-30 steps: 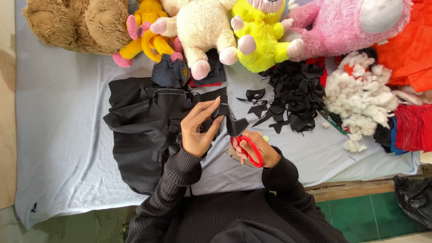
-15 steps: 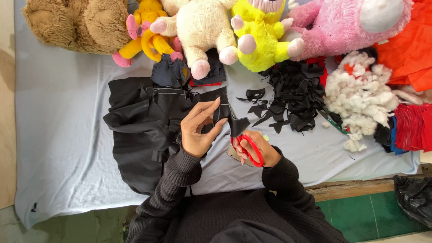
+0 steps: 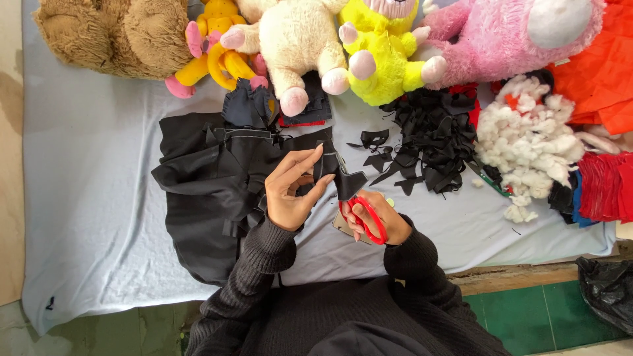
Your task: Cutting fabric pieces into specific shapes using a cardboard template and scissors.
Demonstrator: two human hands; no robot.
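Observation:
My left hand [image 3: 293, 188] pinches a small piece of black fabric [image 3: 337, 173] between thumb and fingers, holding it up over the pale blue sheet [image 3: 92, 198]. My right hand [image 3: 379, 221] grips red-handled scissors [image 3: 362, 214], whose blades reach up into that fabric piece. A tan card shape [image 3: 344, 227] peeks out under my right hand. Both arms wear black knit sleeves.
A large heap of black cloth [image 3: 211, 184] lies left of my hands. Cut black scraps [image 3: 432, 138] pile to the right, beside white stuffing [image 3: 527, 142] and red and orange cloth [image 3: 603, 181]. Plush toys in brown, yellow, cream and pink [image 3: 494, 36] line the far edge.
The hands, the scissors and the fabric piece stay almost where they were; only a slight shift of the fingers shows.

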